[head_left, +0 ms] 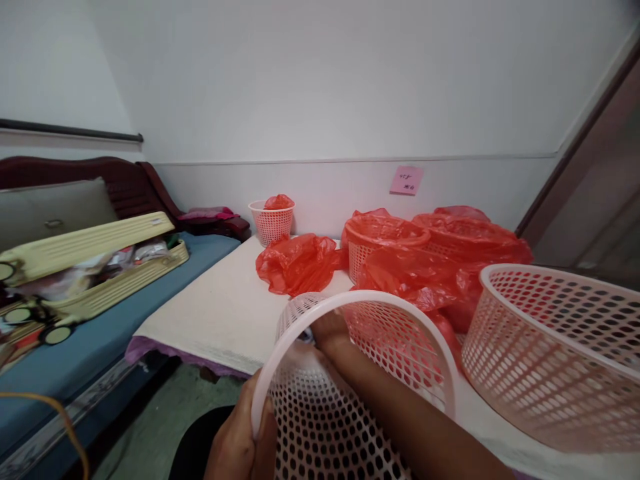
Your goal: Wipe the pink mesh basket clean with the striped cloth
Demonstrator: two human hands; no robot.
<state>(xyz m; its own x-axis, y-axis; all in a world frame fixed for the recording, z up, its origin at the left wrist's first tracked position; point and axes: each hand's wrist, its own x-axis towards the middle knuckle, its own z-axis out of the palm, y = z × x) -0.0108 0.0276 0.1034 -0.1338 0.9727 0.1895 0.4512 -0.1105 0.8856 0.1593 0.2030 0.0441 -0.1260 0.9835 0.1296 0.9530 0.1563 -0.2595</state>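
Nearest of all is a pale pink perforated plastic basket (350, 373), tipped on its side with its round mouth facing the person. The left hand (240, 440) grips its rim at the lower left, fingers curled over the edge and thumb on the outside. The right hand (327, 330) is thrust deep into that basket, the forearm passing through the mouth; the fingers sit at the basket's bottom and are partly hidden by the mesh, so I cannot tell whether they pinch anything.

Just right of the held basket stands a second, wider pale pink perforated basket (555, 353), tilted on the white cloth-covered worktop (220, 307). Beyond the held basket lies a heap of crumpled red plastic bags (300, 263), and behind and to the right of it more baskets lined with red bags (385, 237) crowd together. Further back, against the wall, is a small pink basket with a red bag in it (273, 220). A pink sticky note (407, 180) is stuck on the wall above the lined baskets.

Far left of the held basket, a cream-coloured open suitcase (95, 263) rests on a blue-covered bed (100, 340) with a dark wooden headboard (125, 180).
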